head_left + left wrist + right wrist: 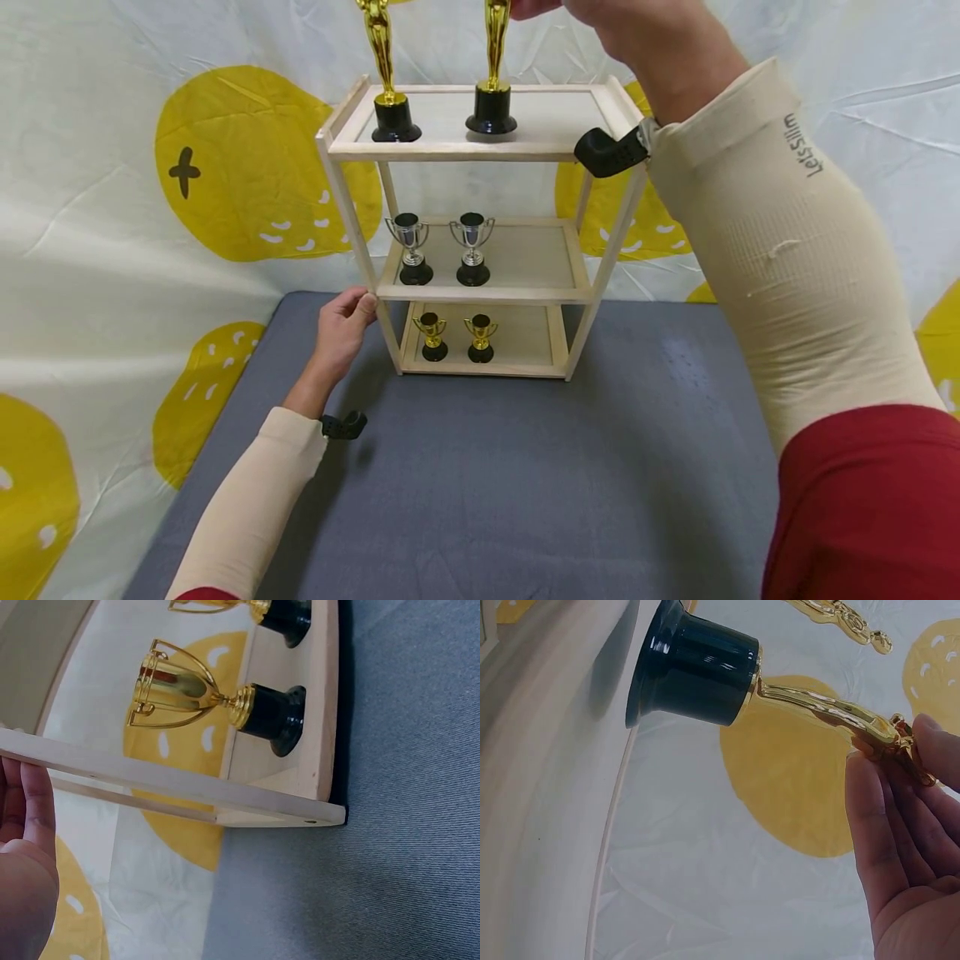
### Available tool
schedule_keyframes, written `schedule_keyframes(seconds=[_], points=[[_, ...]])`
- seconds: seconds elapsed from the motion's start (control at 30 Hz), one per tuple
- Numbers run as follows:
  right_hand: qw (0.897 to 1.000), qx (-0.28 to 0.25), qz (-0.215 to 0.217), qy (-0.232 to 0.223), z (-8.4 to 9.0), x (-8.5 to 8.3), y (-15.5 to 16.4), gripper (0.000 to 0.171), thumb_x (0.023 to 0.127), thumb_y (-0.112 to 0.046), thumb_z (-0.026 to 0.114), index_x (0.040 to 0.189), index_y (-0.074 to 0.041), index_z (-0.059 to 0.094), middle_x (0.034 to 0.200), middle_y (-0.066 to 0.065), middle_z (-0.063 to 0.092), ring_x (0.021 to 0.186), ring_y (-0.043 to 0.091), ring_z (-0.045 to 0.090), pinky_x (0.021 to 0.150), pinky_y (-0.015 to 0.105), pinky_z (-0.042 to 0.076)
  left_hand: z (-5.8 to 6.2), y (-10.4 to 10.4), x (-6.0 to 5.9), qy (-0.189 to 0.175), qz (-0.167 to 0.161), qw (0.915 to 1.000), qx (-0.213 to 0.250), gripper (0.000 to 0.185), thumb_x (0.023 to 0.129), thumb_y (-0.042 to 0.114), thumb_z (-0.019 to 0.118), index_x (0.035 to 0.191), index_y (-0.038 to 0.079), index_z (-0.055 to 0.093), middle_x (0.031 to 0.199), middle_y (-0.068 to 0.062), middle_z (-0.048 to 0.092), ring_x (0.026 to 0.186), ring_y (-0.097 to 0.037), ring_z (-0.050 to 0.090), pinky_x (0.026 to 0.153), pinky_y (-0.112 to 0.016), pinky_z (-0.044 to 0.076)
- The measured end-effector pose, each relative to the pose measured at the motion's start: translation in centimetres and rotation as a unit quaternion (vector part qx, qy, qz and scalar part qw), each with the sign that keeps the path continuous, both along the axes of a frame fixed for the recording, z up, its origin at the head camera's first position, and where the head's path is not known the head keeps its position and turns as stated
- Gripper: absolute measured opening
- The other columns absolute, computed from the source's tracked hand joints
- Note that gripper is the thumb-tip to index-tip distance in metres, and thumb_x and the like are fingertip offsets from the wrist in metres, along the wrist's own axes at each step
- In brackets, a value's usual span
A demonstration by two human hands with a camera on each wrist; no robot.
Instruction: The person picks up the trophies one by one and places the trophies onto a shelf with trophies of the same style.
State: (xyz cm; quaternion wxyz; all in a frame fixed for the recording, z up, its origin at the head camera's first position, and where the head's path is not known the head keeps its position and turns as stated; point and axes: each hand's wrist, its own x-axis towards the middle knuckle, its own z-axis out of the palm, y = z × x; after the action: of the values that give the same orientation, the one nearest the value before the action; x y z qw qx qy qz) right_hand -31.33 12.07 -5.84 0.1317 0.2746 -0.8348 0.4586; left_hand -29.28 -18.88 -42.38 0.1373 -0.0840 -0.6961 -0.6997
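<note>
My right hand (907, 832) pinches the upper part of a golden figurine trophy (497, 50) between thumb and fingers. The trophy is upright, its round black base (697, 667) right at the surface of the top shelf (555, 112). A second golden figurine trophy (381, 50) stands to its left on that shelf. Lower down, my left hand (343, 329) grips the left front post (150, 772) of the wooden rack at about middle-shelf height, fingers tucked behind the post. In the head view, the tops of both figurines and part of my right hand are cut off.
Two silver cups (408, 242) with black bases stand on the middle shelf (532, 258), left of centre. Two smaller gold cups (176, 686) occupy the bottom shelf (525, 337). The rack stands on a grey cloth-covered table (495, 475), before a white curtain (90, 167) with yellow shapes.
</note>
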Motion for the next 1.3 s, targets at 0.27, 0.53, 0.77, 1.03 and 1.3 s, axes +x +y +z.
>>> schedule_keyframes(seconds=[0.27, 0.53, 0.77, 1.03, 1.3], points=[[1.0, 0.013, -0.018, -0.009, -0.04, -0.07, -0.18, 0.033, 0.104, -0.026, 0.061, 0.135, -0.015, 0.066, 0.114, -0.009, 0.064, 0.102, 0.012, 0.058, 0.108, 0.022, 0.05, -0.12, 0.12, -0.07, 0.0, 0.0, 1.0, 0.0, 0.012, 0.103, 0.017, 0.062, 0.106, 0.012, 0.073, 0.088, 0.017, 0.071, 0.086, -0.002, 0.066, 0.084, -0.015, 0.061], [0.999, -0.001, -0.015, -0.029, -0.13, 0.05, -0.29, 0.032, 0.107, -0.028, 0.056, 0.136, -0.016, 0.064, 0.114, -0.007, 0.063, 0.101, 0.013, 0.057, 0.106, 0.025, 0.051, -0.12, 0.18, -0.13, -0.001, -0.001, 1.0, -0.009, 0.021, 0.103, 0.021, 0.062, 0.111, 0.003, 0.072, 0.089, 0.017, 0.07, 0.087, -0.001, 0.067, 0.085, -0.015, 0.06], [1.0, 0.014, -0.001, -0.007, -0.47, -0.1, -0.15, 0.033, 0.107, -0.024, 0.056, 0.137, -0.014, 0.063, 0.116, -0.008, 0.062, 0.103, 0.012, 0.057, 0.108, 0.024, 0.051, 0.08, 0.18, 0.02, -0.004, -0.001, 0.9999, -0.012, 0.024, 0.104, 0.02, 0.061, 0.113, 0.0, 0.07, 0.088, 0.017, 0.07, 0.086, -0.001, 0.067, 0.084, -0.015, 0.06], [1.0, 0.011, 0.004, -0.007, -0.41, -0.36, -0.2, 0.031, 0.107, -0.024, 0.056, 0.135, -0.013, 0.065, 0.114, -0.006, 0.063, 0.101, 0.014, 0.057, 0.106, 0.025, 0.051, 0.14, 0.2, -0.22, -0.003, 0.0, 1.0, -0.002, 0.018, 0.103, 0.018, 0.062, 0.108, 0.004, 0.072, 0.087, 0.013, 0.07, 0.087, -0.001, 0.068, 0.084, -0.015, 0.06], [0.999, 0.01, -0.009, -0.035, -0.66, -0.93, -0.19, 0.032, 0.108, -0.025, 0.055, 0.135, -0.011, 0.063, 0.116, -0.005, 0.062, 0.102, 0.014, 0.057, 0.108, 0.025, 0.051, 0.22, 0.42, -0.34, -0.003, 0.004, 1.0, -0.004, 0.019, 0.102, 0.02, 0.064, 0.108, 0.004, 0.073, 0.086, 0.015, 0.07, 0.086, 0.0, 0.068, 0.083, -0.014, 0.06]])
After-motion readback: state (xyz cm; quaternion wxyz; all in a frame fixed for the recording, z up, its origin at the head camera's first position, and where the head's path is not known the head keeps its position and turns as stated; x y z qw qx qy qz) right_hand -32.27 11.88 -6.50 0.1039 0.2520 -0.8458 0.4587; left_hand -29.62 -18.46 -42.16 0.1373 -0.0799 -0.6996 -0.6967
